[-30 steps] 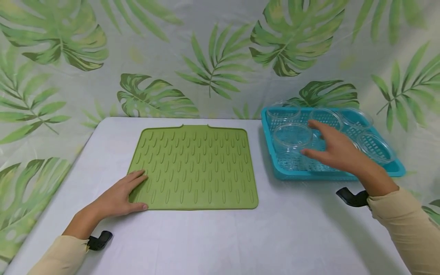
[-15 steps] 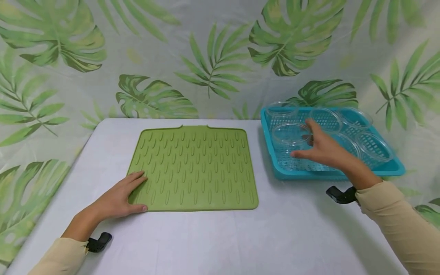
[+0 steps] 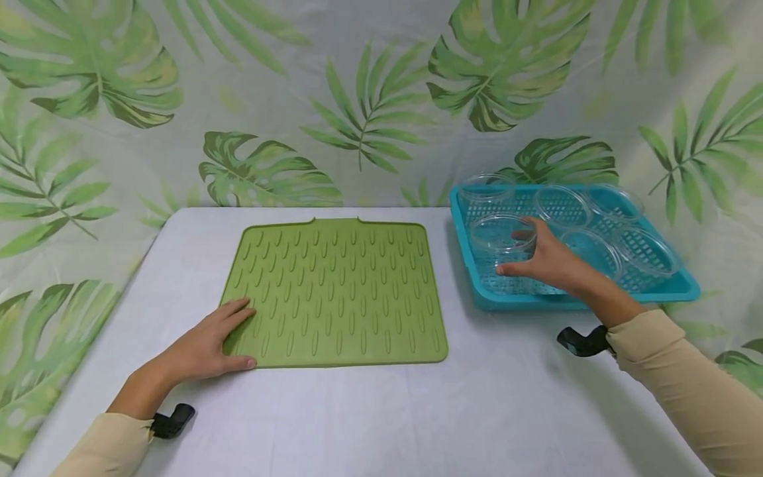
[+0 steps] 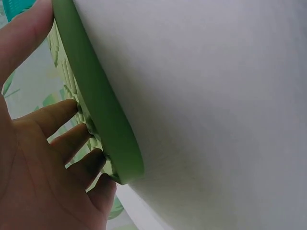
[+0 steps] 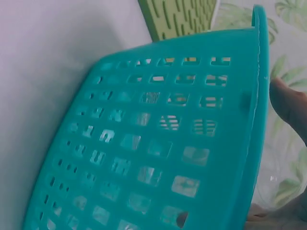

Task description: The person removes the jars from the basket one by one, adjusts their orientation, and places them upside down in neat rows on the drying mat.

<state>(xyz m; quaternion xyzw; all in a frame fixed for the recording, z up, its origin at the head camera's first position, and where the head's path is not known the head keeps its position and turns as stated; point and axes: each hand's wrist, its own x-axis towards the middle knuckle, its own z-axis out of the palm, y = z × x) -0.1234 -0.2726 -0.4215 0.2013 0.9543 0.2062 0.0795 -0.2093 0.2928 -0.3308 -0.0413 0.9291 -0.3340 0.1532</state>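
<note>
A green ridged drying mat [image 3: 340, 298] lies flat on the white table. My left hand [image 3: 203, 341] rests on its left edge with fingers spread. In the left wrist view, the fingertips touch the ridged face of the mat, and the thumb lies along its rim. At the right, my right hand [image 3: 557, 262] reaches over a blue basket [image 3: 524, 305]. Its thumb and fingers curl round the side of a clear bowl [image 3: 491, 240] at the basket's front left. Some fingers show through the clear wall. In the right wrist view, the basket's side hides most of the hold.
Several other clear bowls, such as one at the back left [image 3: 485, 192] and one at the right [image 3: 646, 250], stand in the basket. A leaf-print cloth [image 3: 381, 86] hangs behind the table. White tabletop [image 3: 369, 424] stretches in front of the mat.
My right hand has moved left and slightly down within the basket, until its thumb and fingers came round the front-left bowl. My left hand and the mat have stayed in place.
</note>
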